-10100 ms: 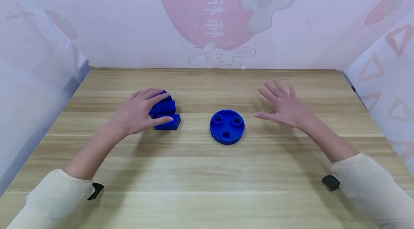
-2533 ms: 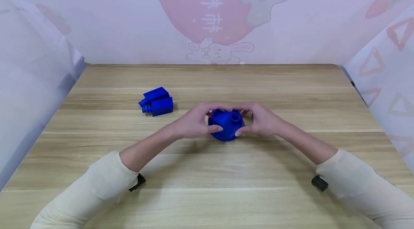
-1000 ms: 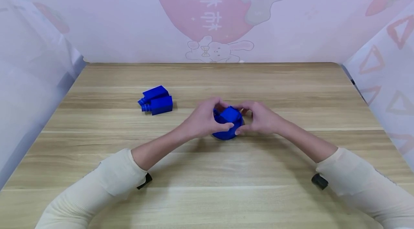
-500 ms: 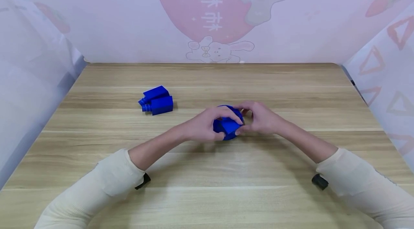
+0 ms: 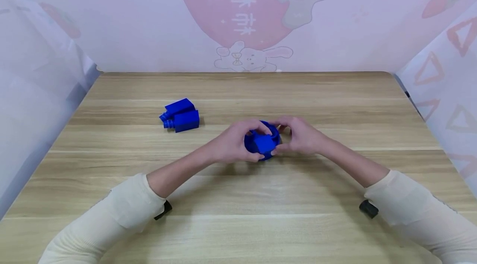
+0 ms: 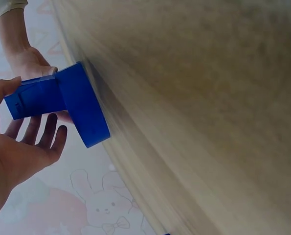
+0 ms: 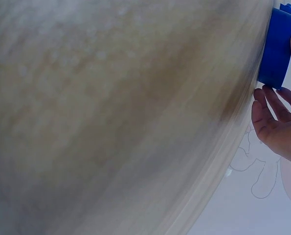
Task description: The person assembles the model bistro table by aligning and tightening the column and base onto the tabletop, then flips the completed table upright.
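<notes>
Left hand: [image 5: 234,144] pinches the standing block [image 5: 265,143], the thumb against one side near its upper end and fingers across on the other, as the left wrist view shows.
Right hand: [image 5: 303,136] holds the round base [image 6: 86,107] by its right side, the thumb near the person and the fingers curled at the far side of the rim.
Round base: a blue, shallow dish lying flat near the middle of the worktop [image 5: 238,226], between the two hands, its open side up.
Standing block: blue, straight-sided, rising upright from inside the round base; its lower end is hidden by the rim, so how deep it sits cannot be told.
Nearer loose block: [image 5: 187,121] blue, lying on its side on the worktop, well to the left of the round base, its ridged neck pointing left.
Farther loose block: [image 5: 179,107] of the same blue, lying just behind the nearer one and touching it, its neck also to the left and angled slightly toward the person.
Sleeves: cream, the left one [image 5: 130,206] and the right one [image 5: 398,197] both ending above the wrist, each with a small black piece at its inner edge.
Backdrop: [image 5: 130,15] pale, hanging behind the worktop, with a large pink shape, white characters and a line-drawn rabbit [image 5: 253,57] at its lower edge.
</notes>
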Motion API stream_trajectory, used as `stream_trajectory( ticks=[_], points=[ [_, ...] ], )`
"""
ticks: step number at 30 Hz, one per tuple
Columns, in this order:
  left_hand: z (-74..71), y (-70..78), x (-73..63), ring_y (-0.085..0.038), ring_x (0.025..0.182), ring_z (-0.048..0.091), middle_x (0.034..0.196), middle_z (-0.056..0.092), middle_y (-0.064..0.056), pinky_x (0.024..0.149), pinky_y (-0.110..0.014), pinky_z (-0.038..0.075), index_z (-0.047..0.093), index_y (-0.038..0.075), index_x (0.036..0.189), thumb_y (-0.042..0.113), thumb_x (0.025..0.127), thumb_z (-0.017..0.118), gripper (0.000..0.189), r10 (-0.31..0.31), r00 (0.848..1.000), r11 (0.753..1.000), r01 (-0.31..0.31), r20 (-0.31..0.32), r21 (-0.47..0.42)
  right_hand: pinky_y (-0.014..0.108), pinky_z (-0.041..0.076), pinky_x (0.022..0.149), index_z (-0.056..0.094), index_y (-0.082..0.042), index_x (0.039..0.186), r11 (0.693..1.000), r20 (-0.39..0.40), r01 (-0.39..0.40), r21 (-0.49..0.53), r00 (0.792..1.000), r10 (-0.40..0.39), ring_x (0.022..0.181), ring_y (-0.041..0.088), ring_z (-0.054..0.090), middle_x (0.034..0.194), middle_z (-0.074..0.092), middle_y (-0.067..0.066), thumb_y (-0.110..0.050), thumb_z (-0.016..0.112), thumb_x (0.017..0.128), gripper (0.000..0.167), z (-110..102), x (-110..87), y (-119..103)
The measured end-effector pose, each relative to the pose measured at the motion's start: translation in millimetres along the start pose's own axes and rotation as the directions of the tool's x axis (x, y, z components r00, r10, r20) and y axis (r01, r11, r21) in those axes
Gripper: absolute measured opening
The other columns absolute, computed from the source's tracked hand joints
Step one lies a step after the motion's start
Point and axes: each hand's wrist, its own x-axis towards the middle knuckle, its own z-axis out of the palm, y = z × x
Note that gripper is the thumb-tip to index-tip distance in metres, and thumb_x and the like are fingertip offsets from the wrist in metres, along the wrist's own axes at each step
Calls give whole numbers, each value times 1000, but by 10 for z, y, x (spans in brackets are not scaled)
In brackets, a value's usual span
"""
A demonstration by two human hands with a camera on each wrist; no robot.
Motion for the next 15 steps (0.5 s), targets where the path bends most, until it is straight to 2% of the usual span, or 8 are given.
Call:
stream_trajectory(
  ticks=[4,8,15],
  points=[
    [-54,-33,-5,-33,129,54,135,64,-15,104,-48,51,69,1,126,2,81,82,47,37,999,999,-36,38,-21,42,53,82,62,4,137,1000,3,-11,-6,1000,11,110,31,65,129,69,15,-20,95,76,73,-6,-6,-1],
    [-104,-46,-7,-33,130,53,130,65,-15,107,-49,49,70,0,128,-1,81,79,48,74,994,997,-73,75,-17,42,53,82,62,5,137,1000,3,-19,-11,1000,19,110,32,65,129,69,16,-23,94,76,74,-5,-4,0],
    [-140,-47,2,-31,127,54,126,65,-13,107,-47,49,71,2,130,-1,81,80,49,82,991,997,-82,103,-5,42,54,80,62,6,136,1000,-3,-6,-20,1000,6,109,32,65,128,69,17,-22,95,75,75,-5,-4,-6]
  ],
)
